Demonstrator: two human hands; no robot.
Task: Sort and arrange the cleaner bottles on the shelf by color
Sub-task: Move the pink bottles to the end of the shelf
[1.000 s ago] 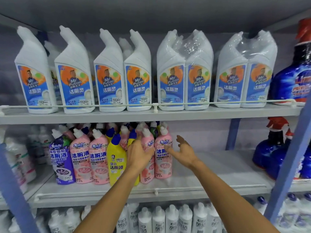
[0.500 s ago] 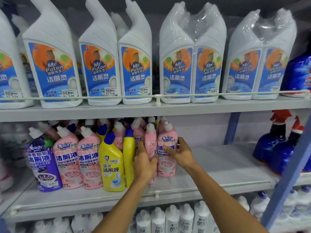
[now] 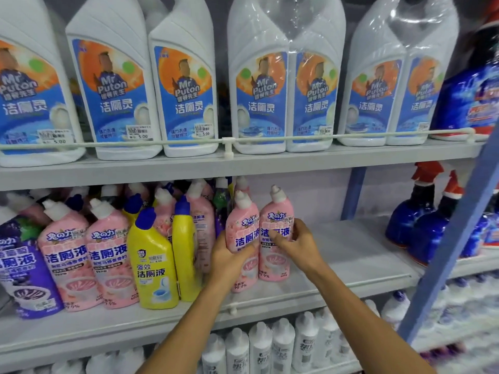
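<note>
Left hand (image 3: 229, 263) turned pink 洁厕液 bottle (image 3: 242, 225); right hand (image 3: 298, 245) grips twin (image 3: 278, 213).

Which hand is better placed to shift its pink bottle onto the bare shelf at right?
Right, probably. The right hand grips the outermost pink bottle, with bare shelf beside it; the left hand grips the inner pink bottle, hemmed between neighbours.

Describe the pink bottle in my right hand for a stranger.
Find the middle shelf, under the white jugs. The pink bottle ends its mixed row on the right, gripped by the right hand. Its pink twin, in the left hand, is further left.
</note>
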